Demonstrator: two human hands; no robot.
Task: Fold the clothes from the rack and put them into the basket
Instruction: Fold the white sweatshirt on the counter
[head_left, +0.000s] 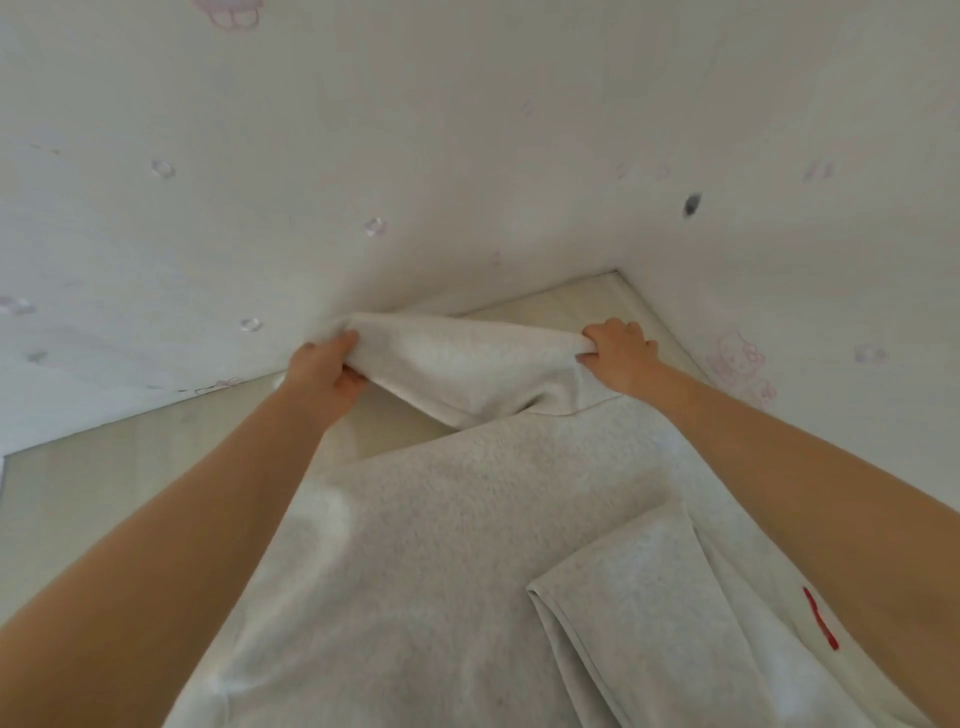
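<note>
Gripping the grey garment (467, 545)'s far edge, left hand (324, 371) and right hand (618, 351) both clenching fabric, lifting it off the desk (104, 493). Risking the folded sleeve (623, 571) sliding loose, skewing the fold.

A garment (467, 545) lies spread on a tabletop (104, 493) set in a wall corner. At its far edge, the left hand (327, 376) and right hand (621, 353) each grip the lifted fabric.
</note>
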